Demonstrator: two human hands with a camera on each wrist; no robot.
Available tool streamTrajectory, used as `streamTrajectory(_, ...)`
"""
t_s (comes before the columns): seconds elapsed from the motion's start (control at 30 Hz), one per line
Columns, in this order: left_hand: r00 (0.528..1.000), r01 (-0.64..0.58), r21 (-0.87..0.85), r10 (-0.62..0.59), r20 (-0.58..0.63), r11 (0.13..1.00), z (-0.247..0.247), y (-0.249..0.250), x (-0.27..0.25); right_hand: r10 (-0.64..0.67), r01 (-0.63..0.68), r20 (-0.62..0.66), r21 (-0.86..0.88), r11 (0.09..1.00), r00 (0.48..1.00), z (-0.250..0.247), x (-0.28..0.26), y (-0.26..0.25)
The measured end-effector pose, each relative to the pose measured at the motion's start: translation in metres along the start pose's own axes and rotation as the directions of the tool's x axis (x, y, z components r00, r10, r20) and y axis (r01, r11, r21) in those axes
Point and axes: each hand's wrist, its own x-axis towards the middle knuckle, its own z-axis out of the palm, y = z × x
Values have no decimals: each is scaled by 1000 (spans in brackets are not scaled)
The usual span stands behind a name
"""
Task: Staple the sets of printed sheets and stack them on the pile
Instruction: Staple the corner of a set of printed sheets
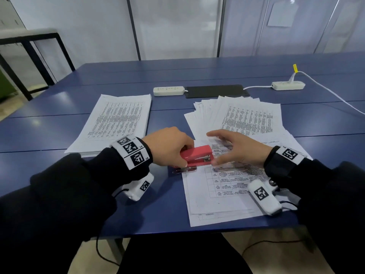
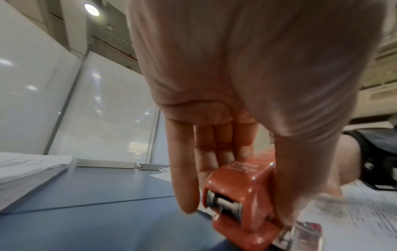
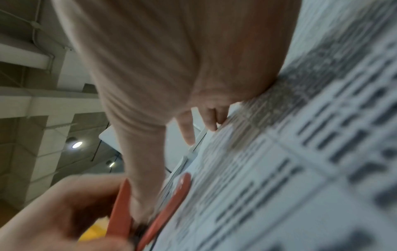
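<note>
A red stapler (image 1: 195, 155) sits at the top left corner of a set of printed sheets (image 1: 221, 192) lying near the blue table's front edge. My left hand (image 1: 177, 149) grips the stapler's rear between thumb and fingers (image 2: 184, 186), with its hinge end (image 2: 238, 197) facing the left wrist camera. My right hand (image 1: 231, 149) hovers open over the set, fingers spread and thumb reaching toward the stapler's front (image 3: 120, 203); that view is blurred. The neat pile (image 1: 116, 123) lies at the left. Fanned loose sheets (image 1: 246, 117) lie behind my right hand.
Two white power strips (image 1: 168, 91) (image 1: 288, 85) and a black pad (image 1: 217, 91) lie across the back of the table (image 1: 49, 131). A white cable (image 1: 335, 95) runs off to the right. A black-framed stand (image 1: 29, 56) is beyond the left corner.
</note>
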Motion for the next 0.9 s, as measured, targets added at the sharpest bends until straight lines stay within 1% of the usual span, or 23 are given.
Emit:
streamTrajectory(0.07, 998, 25, -129, -33, -61, 991, -5, -8, 0, -76, 99, -162, 137, 986, 984, 11, 3, -18)
streamTrajectory(0.1, 995, 39, -216, -58, -82, 976, -8, -12, 1, -72, 121, -213, 227, 966, 974, 16, 8, -24)
streamTrajectory(0.13, 991, 55, -308, -89, -96, 950, -10, -17, 2, -34, 103, -213, 322, 941, 977, 21, 14, -29)
streamTrajectory(0.17, 986, 66, -400, -120, -112, 914, -10, -22, 4, 20, 46, -155, 416, 908, 988, 25, 21, -33)
streamTrajectory(0.2, 980, 72, -477, -152, -131, 876, -10, -27, 6, 66, -23, -67, 507, 862, 996, 28, 27, -35)
streamTrajectory(0.23, 972, 74, -539, -180, -148, 839, -10, -31, 7, 94, -81, 6, 575, 814, 996, 30, 31, -35)
streamTrajectory(0.27, 966, 73, -586, -203, -160, 807, -9, -35, 9, 108, -114, 47, 621, 775, 993, 31, 35, -35)
streamTrajectory(0.33, 960, 59, -687, -230, -161, 724, -4, -41, 12, 109, -116, 52, 677, 727, 993, 31, 41, -33)
streamTrajectory(0.37, 960, 41, -754, -236, -153, 656, 0, -43, 13, 104, -99, 35, 700, 707, 994, 32, 44, -31)
streamTrajectory(0.43, 956, 9, -891, -265, -126, 454, 10, -46, 17, 86, -31, -35, 750, 660, 996, 34, 47, -27)
streamTrajectory(0.47, 953, 8, -934, -286, -101, 358, 16, -47, 19, 80, 12, -81, 771, 637, 993, 34, 49, -24)
streamTrajectory(0.53, 950, 37, -975, -309, -32, 217, 26, -49, 23, 74, 87, -166, 789, 609, 983, 34, 53, -18)
streamTrajectory(0.6, 946, 48, -997, -323, 27, 58, 33, -49, 24, 73, 131, -215, 794, 593, 974, 32, 53, -15)
streamTrajectory(0.63, 941, 41, -999, -335, 41, -7, 35, -49, 24, 74, 142, -229, 794, 591, 971, 32, 53, -14)
streamTrajectory(0.67, 937, 33, -999, -347, 45, -41, 37, -51, 25, 75, 150, -239, 792, 592, 968, 31, 53, -13)
streamTrajectory(0.7, 934, 23, -998, -354, 41, -54, 39, -51, 26, 72, 157, -246, 787, 596, 967, 31, 53, -12)
streamTrajectory(0.8, 924, 9, -998, -381, 33, -65, 42, -52, 29, 56, 165, -252, 768, 618, 966, 31, 54, -10)
streamTrajectory(0.9, 916, 20, -998, -399, 43, -61, 44, -51, 30, 29, 162, -236, 750, 642, 971, 32, 53, -11)
